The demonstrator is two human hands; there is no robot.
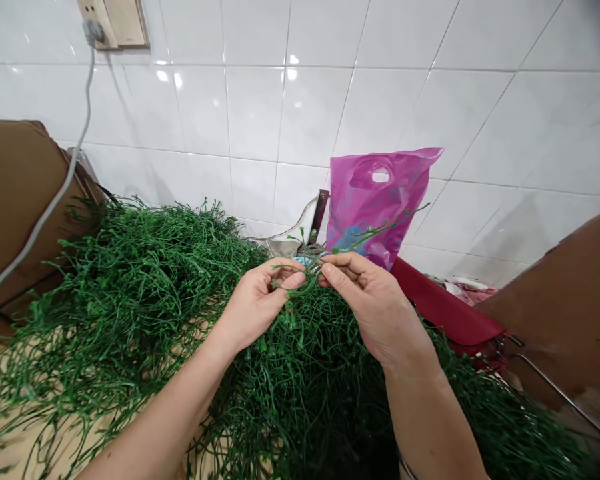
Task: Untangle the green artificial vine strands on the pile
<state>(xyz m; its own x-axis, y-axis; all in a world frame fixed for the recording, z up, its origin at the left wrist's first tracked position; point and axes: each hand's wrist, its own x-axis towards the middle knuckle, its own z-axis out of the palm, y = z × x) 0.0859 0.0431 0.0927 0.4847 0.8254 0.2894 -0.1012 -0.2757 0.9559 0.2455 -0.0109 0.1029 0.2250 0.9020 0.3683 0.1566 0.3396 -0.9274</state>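
Thin green stems with small tufted tips, apparently artificial, pass between my two hands; one long stem (375, 231) sticks out to the upper right. My left hand (263, 293) pinches the stems between thumb and fingers. Close beside it, my right hand (365, 287) pinches them too, thumb against forefinger. Under and around both hands lies a big tangled pile of the same green stems (145, 287). My fingertips partly hide where the held stems cross.
A pink plastic bag (380, 200) stands against the white tiled wall (310, 107), with a dark red bag (445, 307) beside it. Brown cardboard boxes (20, 200) flank the pile. A white cable (75, 160) hangs from a socket (115, 23) at the left.
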